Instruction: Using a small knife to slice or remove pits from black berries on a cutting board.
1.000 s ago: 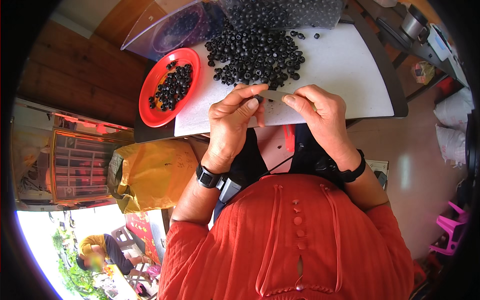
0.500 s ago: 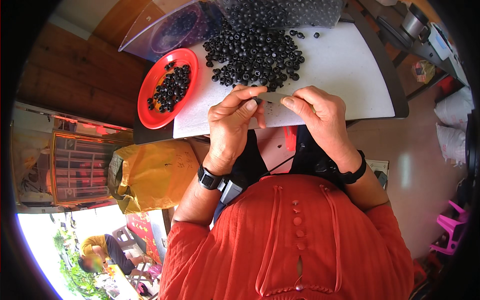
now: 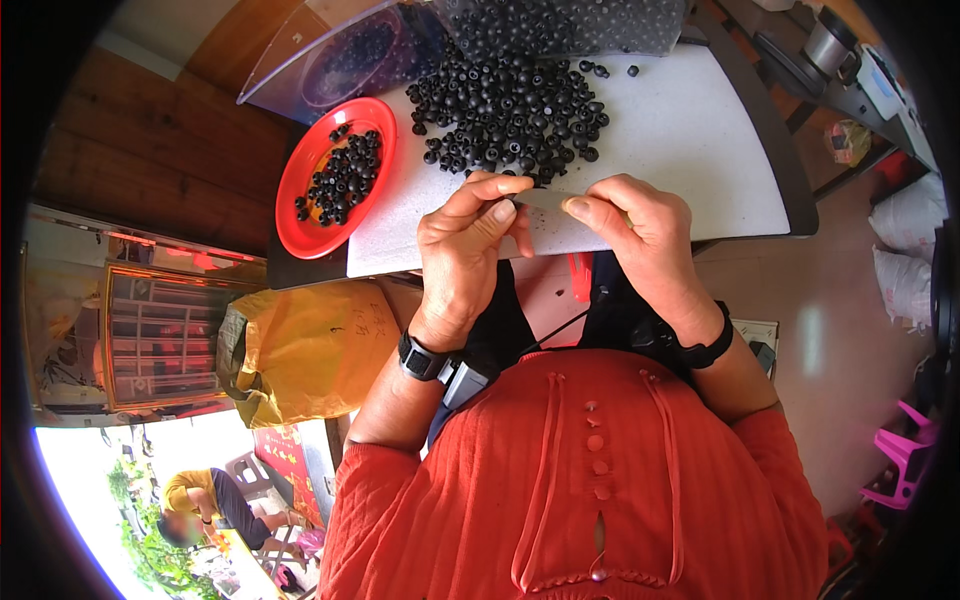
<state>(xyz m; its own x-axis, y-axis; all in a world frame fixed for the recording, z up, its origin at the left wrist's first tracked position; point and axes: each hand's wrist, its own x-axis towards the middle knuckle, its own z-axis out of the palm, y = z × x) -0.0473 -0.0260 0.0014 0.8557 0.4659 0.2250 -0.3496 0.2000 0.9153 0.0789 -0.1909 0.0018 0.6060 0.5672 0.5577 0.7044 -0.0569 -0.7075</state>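
Note:
My left hand (image 3: pixel 462 240) is closed in a pinch over the near edge of the white board (image 3: pixel 690 130), with a small black part (image 3: pixel 516 200) between thumb and fingertips, mostly covered. My right hand (image 3: pixel 645 222) is closed on a thin flat blade (image 3: pixel 548 199), whose far end reaches the left fingertips. Just beyond both hands lies a heap of small round black parts (image 3: pixel 505 110), some showing a hole. To the left stands a red plate (image 3: pixel 292 222) with more such parts in it.
A clear plastic screen (image 3: pixel 275 75) rises behind the heap. A yellow sack (image 3: pixel 320 345) stands left of my lap. At far right are white sacks (image 3: pixel 905 285) and a pink stool (image 3: pixel 900 455). Another person (image 3: pixel 205 500) sits at a table at lower left.
The blade has tilted and shows thinner and fainter between my hands. Both hands keep nearly the same place, and the heap and plate look unchanged.

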